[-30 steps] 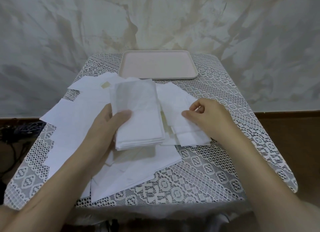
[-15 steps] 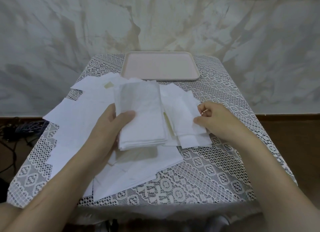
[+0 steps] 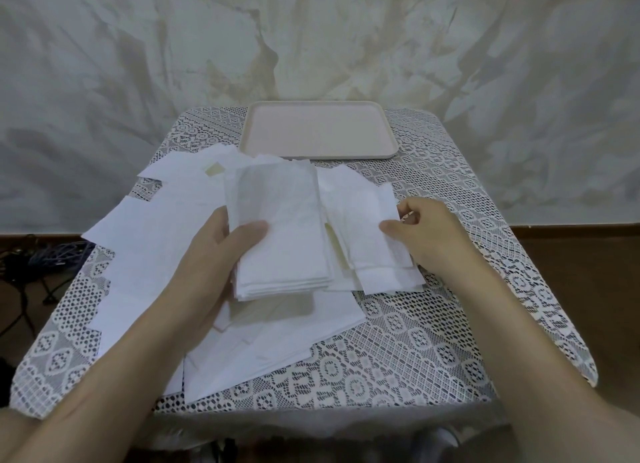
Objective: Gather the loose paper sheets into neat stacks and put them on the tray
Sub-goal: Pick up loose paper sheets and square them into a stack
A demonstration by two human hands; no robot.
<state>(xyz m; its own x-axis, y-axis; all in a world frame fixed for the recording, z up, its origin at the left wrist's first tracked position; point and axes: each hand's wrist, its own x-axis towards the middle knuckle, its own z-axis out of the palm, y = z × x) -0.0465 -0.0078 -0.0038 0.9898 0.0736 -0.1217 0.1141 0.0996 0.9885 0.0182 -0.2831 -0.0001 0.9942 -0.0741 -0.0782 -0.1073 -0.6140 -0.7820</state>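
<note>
- Head view: the left hand (image 3: 214,255), in the centre of the frame, grips a stack of paper (image 3: 284,234). Its thumb presses on top and its fingers are hidden underneath.
- The stack is raised a little off the papers below and casts a shadow on them.
- The right hand (image 3: 426,234), just right of centre, pinches the right edge of a single sheet (image 3: 367,227), thumb on top and fingers curled at the edge.
- That sheet lies on a small pile (image 3: 388,275) just beside the held stack.
- More loose sheets (image 3: 149,241) overlap across the left and lower middle of the table (image 3: 450,376).
- The pink tray (image 3: 320,130) sits at the far end of the table, upper centre, with its near rim close to the farthest sheets.
- A lace cloth (image 3: 415,341) covers the table, and cables (image 3: 45,258) lie on the floor at the left edge.
</note>
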